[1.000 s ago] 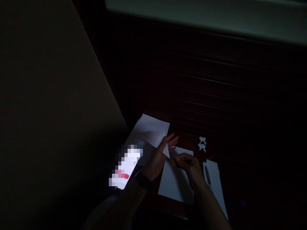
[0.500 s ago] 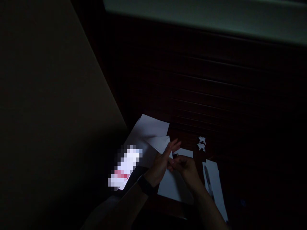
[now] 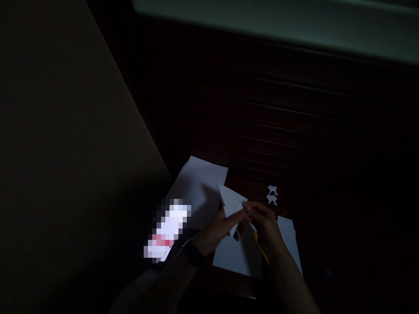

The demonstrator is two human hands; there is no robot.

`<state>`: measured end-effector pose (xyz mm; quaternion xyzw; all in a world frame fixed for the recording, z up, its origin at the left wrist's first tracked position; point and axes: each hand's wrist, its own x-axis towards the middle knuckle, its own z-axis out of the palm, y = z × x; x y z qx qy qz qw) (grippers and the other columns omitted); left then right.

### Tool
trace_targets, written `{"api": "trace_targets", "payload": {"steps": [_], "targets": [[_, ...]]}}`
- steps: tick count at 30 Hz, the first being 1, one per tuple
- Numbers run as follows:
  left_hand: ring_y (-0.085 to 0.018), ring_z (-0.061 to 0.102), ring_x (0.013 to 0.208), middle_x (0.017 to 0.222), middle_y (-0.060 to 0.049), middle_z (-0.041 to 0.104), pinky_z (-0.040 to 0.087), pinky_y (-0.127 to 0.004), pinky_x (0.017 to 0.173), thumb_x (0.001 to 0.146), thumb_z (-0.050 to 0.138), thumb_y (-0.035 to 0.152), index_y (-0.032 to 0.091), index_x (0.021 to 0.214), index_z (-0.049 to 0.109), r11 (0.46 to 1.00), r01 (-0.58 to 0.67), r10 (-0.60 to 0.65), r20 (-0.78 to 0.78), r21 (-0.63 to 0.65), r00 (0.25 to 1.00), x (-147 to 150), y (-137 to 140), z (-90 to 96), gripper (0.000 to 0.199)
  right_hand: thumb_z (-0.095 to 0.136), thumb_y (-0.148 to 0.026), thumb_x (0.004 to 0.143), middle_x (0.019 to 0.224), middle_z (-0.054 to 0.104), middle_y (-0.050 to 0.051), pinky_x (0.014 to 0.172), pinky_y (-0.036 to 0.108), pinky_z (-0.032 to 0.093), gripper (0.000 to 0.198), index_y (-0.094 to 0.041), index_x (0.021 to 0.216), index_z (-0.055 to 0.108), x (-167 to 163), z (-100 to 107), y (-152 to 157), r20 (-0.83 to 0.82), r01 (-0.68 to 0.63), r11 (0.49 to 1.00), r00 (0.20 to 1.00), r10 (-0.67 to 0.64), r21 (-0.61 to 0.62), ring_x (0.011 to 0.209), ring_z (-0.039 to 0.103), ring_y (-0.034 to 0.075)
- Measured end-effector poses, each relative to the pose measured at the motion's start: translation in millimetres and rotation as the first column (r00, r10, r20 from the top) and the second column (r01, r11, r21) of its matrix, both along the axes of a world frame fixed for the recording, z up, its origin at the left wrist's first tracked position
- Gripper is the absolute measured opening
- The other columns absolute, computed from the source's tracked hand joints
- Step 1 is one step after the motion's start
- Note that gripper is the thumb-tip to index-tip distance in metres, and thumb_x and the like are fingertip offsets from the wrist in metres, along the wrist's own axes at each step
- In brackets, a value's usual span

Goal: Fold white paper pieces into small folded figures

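In the head view, a folded white sheet of paper [image 3: 231, 199] with pointed corners is held up above the table. My left hand [image 3: 218, 226] is closed on its lower part, the thumb lying across the front. The fingers of my right hand [image 3: 262, 216] are pinched at the paper's right corner. Below my right hand slants a slim yellow tool [image 3: 260, 248]; its kind, and whether it touches the hand, I cannot tell. A white sheet [image 3: 234, 259] lies on the dark table beneath my hands.
A lit phone [image 3: 170, 229], its screen blurred, is at the left. Behind it lies a larger white sheet [image 3: 203, 179]. Two small folded paper pieces [image 3: 272, 195] sit at the back right. White paper [image 3: 290, 240] lies partly behind my right forearm. A dark slatted panel [image 3: 278, 117] rises behind.
The folded paper has turned, its point now facing up, and moved right. My left fingers, stretched out before, have closed on it. My right hand has risen to its corner. The yellow tool has come into view.
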<state>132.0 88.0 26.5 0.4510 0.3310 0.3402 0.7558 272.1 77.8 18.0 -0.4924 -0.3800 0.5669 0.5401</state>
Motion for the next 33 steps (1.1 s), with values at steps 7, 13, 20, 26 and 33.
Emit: {"api": "trace_targets", "payload": {"steps": [7, 13, 20, 26, 33], "targets": [[-0.024, 0.058, 0.095, 0.100, -0.009, 0.065, 0.044, -0.036, 0.082, 0.069, 0.068, 0.024, 0.019, 0.106, 0.061, 0.982, 0.178, -0.176, -0.031, 0.064, 0.984, -30, 14, 22.3, 0.038, 0.075, -0.029, 0.061, 0.058, 0.062, 0.002, 0.056, 0.028, 0.041, 0.017, -0.017, 0.055, 0.064, 16, -5, 2, 0.135, 0.181, 0.983, 0.974, -0.184, 0.034, 0.056, 0.055, 0.016], [-0.024, 0.057, 0.098, 0.105, -0.010, 0.064, 0.043, -0.036, 0.084, 0.073, 0.064, 0.031, 0.019, 0.106, 0.062, 0.967, -0.069, 0.109, -0.153, 0.246, 0.982, -44, 31, 20.6, 0.035, 0.073, -0.031, 0.060, 0.049, 0.057, -0.001, 0.048, 0.025, 0.035, 0.019, -0.016, 0.052, 0.065, 24, -4, -1, 0.317, -0.106, 0.993, 0.941, 0.118, -0.055, 0.048, 0.049, 0.012], [-0.014, 0.057, 0.058, 0.064, -0.002, 0.065, 0.039, -0.022, 0.051, 0.076, 0.058, 0.035, 0.019, 0.071, 0.068, 0.842, 0.225, -0.003, -0.413, 0.490, 0.911, -24, 19, -2.9, 0.020, 0.072, -0.035, 0.060, 0.055, 0.065, 0.001, 0.048, 0.026, 0.039, 0.019, -0.016, 0.061, 0.072, 6, -11, -7, 0.408, -0.349, 0.934, 0.845, 0.346, -0.070, 0.050, 0.054, 0.015], [-0.014, 0.056, 0.059, 0.065, -0.001, 0.064, 0.037, -0.023, 0.052, 0.078, 0.055, 0.032, 0.020, 0.069, 0.064, 0.814, 0.145, 0.162, -0.459, 0.563, 0.874, -24, 19, -4.2, 0.017, 0.067, -0.034, 0.068, 0.059, 0.061, -0.001, 0.052, 0.024, 0.037, 0.019, -0.015, 0.066, 0.070, 8, -11, -4, 0.406, -0.374, 0.923, 0.833, 0.376, -0.086, 0.054, 0.050, 0.012], [-0.014, 0.052, 0.060, 0.064, -0.001, 0.060, 0.035, -0.023, 0.055, 0.080, 0.053, 0.036, 0.019, 0.069, 0.062, 0.809, 0.003, 0.294, -0.410, 0.588, 0.864, -23, 22, -3.4, 0.022, 0.061, -0.039, 0.075, 0.054, 0.049, -0.003, 0.048, 0.021, 0.029, 0.028, -0.014, 0.062, 0.065, 17, -3, -3, 0.515, -0.336, 0.938, 0.791, 0.332, -0.089, 0.052, 0.039, 0.009]]}}
